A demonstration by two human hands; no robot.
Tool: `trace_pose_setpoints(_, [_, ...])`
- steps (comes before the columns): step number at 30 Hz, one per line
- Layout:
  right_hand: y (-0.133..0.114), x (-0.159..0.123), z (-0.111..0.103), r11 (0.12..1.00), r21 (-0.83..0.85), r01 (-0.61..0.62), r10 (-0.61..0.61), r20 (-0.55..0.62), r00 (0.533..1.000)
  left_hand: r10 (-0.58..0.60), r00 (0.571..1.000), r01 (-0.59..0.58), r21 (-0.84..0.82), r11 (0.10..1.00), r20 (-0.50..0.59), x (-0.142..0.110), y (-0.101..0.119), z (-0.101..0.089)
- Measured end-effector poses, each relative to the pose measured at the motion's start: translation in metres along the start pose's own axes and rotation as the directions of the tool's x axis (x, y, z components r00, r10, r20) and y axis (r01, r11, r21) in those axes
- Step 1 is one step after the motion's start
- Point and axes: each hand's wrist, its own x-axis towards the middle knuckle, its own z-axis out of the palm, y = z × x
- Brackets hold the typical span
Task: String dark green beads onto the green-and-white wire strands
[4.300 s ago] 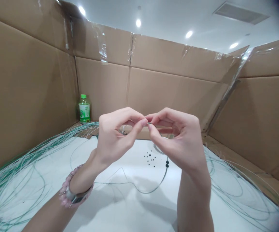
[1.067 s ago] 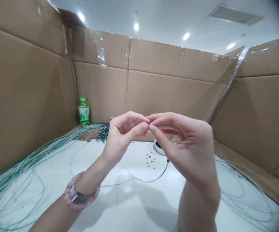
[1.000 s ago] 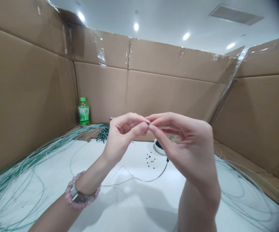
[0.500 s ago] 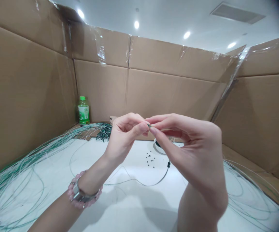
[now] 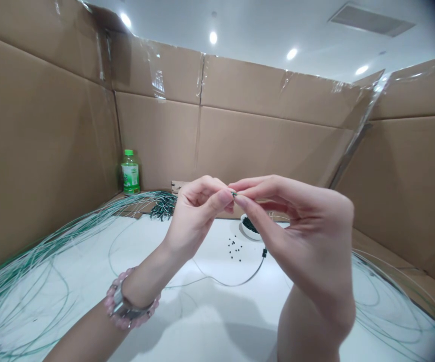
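Note:
My left hand [image 5: 198, 216] and my right hand [image 5: 300, 226] meet in the middle, fingertips almost touching. Between them is a small dark green piece [image 5: 233, 194], pinched by thumb and forefinger on each side; its exact kind is too small to make out. Below the right hand, a thin wire [image 5: 236, 285] curves over the white surface, with small black-green pieces [image 5: 264, 252] on it. Partly behind the right thumb stands a white bowl [image 5: 244, 232] filled with small dark green bits. Several tiny dark bits [image 5: 234, 250] lie loose in front of it.
A large bundle of green and white wires [image 5: 51, 246] spreads across the left, its dark green ends [image 5: 162, 205] gathered at the back. More loose wires [image 5: 391, 311] loop at right. A green bottle [image 5: 130, 173] stands in the back left corner. Cardboard walls [image 5: 270, 141] surround the white table surface [image 5: 202, 332].
My right hand has shifted slightly right, drawing its fingertips a little from the left ones. More of the small green piece and of the bowl shows. The left hand is nearly still.

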Motion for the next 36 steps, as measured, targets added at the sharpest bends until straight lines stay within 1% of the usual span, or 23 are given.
trace_pose_setpoints(4, [-0.001, 0.0, -0.001, 1.0, -0.019, 0.015, -0.015, 0.001, 1.0, -0.046, 0.999, 0.044, -0.06, 0.997, -0.027, -0.002, -0.001, 0.003])
trace_pose_setpoints(8, [-0.002, 0.0, 0.001, 1.0, 0.008, 0.017, -0.016, -0.029, 0.999, -0.083, 0.994, 0.074, -0.116, 0.99, -0.072, -0.004, -0.001, 0.007])
trace_pose_setpoints(11, [-0.001, 0.001, 0.003, 1.0, -0.005, 0.009, -0.009, -0.053, 0.999, -0.154, 0.983, 0.133, -0.19, 0.973, -0.103, -0.006, -0.001, 0.01])
trace_pose_setpoints(13, [-0.001, 0.001, 0.004, 1.0, -0.029, 0.01, -0.011, -0.062, 0.998, -0.204, 0.973, 0.175, -0.24, 0.955, -0.104, -0.007, -0.001, 0.011])
trace_pose_setpoints(16, [-0.001, 0.0, 0.005, 0.999, -0.035, 0.015, -0.017, -0.07, 0.997, -0.235, 0.968, 0.2, -0.294, 0.935, -0.089, -0.008, -0.001, 0.013])
trace_pose_setpoints(19, [-0.002, 0.0, 0.004, 0.999, -0.035, 0.019, -0.021, -0.065, 0.998, -0.232, 0.969, 0.198, -0.304, 0.932, -0.081, -0.009, 0.0, 0.014])
trace_pose_setpoints(24, [-0.003, 0.0, 0.004, 0.998, -0.059, 0.035, -0.038, -0.059, 0.998, -0.187, 0.976, 0.16, -0.216, 0.963, -0.11, -0.009, 0.0, 0.014])
trace_pose_setpoints(28, [-0.004, 0.0, 0.006, 0.993, -0.097, 0.067, -0.073, -0.062, 0.995, -0.086, 0.989, 0.065, -0.166, 0.984, -0.123, -0.009, -0.002, 0.013])
trace_pose_setpoints(31, [-0.005, -0.001, 0.008, 0.987, -0.124, 0.1, -0.11, -0.079, 0.991, -0.022, 0.992, 0.001, -0.168, 0.986, -0.127, -0.01, -0.003, 0.013])
trace_pose_setpoints(34, [-0.004, -0.002, 0.007, 0.985, -0.129, 0.116, -0.127, -0.084, 0.988, -0.018, 0.993, -0.003, -0.173, 0.985, -0.119, -0.01, -0.003, 0.013])
trace_pose_setpoints(36, [-0.004, -0.002, 0.006, 0.988, -0.115, 0.106, -0.116, -0.078, 0.99, -0.024, 0.995, 0.009, -0.153, 0.988, -0.102, -0.01, -0.003, 0.012])
